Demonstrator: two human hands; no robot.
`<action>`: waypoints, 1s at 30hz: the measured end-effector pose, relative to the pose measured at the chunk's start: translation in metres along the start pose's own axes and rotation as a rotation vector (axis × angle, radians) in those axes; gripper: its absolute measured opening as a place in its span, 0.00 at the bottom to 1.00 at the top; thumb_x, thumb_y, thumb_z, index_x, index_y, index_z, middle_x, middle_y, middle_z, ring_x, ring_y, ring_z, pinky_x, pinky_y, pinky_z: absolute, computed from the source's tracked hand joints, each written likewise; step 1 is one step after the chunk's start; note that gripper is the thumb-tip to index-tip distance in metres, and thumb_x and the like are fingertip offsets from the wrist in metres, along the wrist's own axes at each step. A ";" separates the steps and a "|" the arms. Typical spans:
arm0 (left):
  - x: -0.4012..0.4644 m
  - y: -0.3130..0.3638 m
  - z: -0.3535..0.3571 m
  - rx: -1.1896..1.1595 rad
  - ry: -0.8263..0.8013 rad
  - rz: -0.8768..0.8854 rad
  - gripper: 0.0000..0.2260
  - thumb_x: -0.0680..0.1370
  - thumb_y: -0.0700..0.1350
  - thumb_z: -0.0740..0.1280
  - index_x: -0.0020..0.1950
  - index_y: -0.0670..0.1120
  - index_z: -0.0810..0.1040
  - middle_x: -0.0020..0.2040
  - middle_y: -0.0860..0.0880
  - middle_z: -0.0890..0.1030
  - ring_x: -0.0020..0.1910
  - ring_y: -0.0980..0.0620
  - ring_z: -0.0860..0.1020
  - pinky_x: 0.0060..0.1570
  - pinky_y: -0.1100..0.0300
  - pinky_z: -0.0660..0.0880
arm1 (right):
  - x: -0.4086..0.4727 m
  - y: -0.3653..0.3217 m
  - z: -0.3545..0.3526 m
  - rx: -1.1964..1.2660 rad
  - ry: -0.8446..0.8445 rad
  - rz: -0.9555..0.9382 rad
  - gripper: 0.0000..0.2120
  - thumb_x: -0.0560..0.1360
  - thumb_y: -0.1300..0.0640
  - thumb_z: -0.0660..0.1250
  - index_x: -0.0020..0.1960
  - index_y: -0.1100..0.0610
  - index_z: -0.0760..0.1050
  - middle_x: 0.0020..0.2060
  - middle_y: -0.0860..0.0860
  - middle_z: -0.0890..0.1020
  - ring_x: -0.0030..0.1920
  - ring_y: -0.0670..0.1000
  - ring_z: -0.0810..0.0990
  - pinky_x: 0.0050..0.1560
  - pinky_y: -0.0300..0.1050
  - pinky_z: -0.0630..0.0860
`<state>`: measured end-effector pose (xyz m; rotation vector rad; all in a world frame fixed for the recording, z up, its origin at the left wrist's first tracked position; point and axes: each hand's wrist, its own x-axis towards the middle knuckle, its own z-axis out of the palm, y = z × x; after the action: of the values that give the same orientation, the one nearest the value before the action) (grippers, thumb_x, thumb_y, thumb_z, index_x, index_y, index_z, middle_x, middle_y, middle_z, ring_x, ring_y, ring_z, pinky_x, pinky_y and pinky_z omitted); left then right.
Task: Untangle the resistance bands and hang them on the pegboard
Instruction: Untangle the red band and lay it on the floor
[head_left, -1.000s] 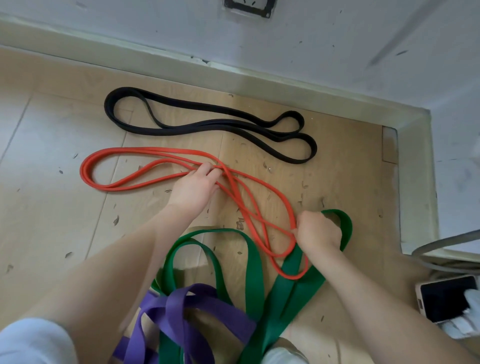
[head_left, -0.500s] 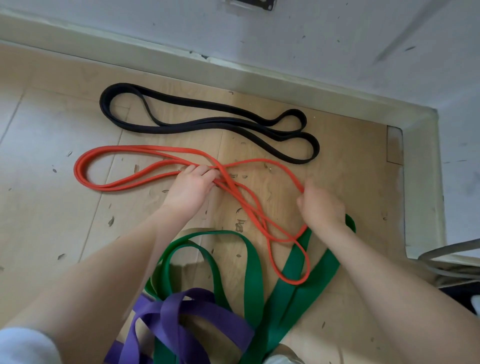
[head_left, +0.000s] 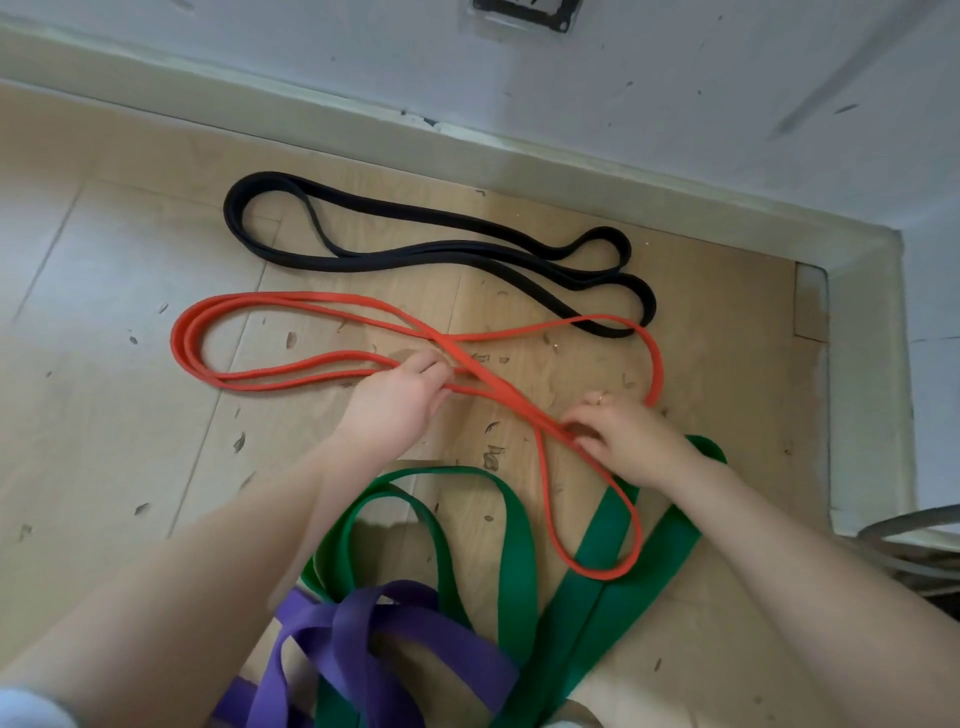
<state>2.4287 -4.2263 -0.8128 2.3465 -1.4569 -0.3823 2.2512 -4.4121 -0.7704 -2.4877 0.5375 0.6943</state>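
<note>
A thin red band (head_left: 291, 301) lies looped on the wooden floor, crossing itself near the middle. My left hand (head_left: 397, 397) holds its strands at the crossing. My right hand (head_left: 626, 441) pinches two red strands further right, where they run down into a loop lying over a wide green band (head_left: 519, 545). A purple band (head_left: 395, 644) is tangled with the green one near my knees. A black band (head_left: 415, 254) lies in a flat double loop beyond the red one. No pegboard is in view.
A pale skirting board (head_left: 571, 161) and white wall run along the back and turn at the right corner. Grey cables (head_left: 914, 540) lie at the right edge. A dark-framed fitting (head_left: 524, 10) sits on the wall at the top.
My right hand spread one red loop out to the right near the black band, then came back down and pinched the red strands. My left hand stayed at the crossing.
</note>
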 end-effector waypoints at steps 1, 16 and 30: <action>-0.004 0.000 0.000 0.012 -0.025 0.025 0.05 0.74 0.40 0.69 0.45 0.39 0.80 0.54 0.43 0.80 0.35 0.41 0.81 0.25 0.54 0.77 | -0.004 0.002 0.005 -0.054 -0.033 0.006 0.16 0.77 0.55 0.63 0.64 0.51 0.73 0.57 0.48 0.75 0.54 0.49 0.76 0.53 0.46 0.76; 0.001 -0.005 0.008 0.077 -0.132 -0.142 0.09 0.77 0.40 0.65 0.57 0.42 0.77 0.54 0.44 0.76 0.37 0.41 0.78 0.30 0.52 0.76 | -0.011 0.002 0.000 -0.124 0.345 0.355 0.18 0.77 0.42 0.58 0.54 0.57 0.72 0.50 0.50 0.76 0.44 0.52 0.77 0.34 0.43 0.73; -0.010 0.002 -0.006 0.147 -0.244 -0.077 0.18 0.80 0.43 0.60 0.70 0.48 0.67 0.65 0.47 0.70 0.47 0.46 0.79 0.40 0.55 0.78 | -0.004 -0.001 -0.003 -0.269 0.414 0.374 0.15 0.79 0.55 0.58 0.63 0.58 0.70 0.60 0.57 0.74 0.58 0.57 0.73 0.56 0.51 0.72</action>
<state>2.4254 -4.2168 -0.8063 2.5517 -1.5529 -0.6204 2.2492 -4.4122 -0.7657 -2.8323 1.1498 0.3967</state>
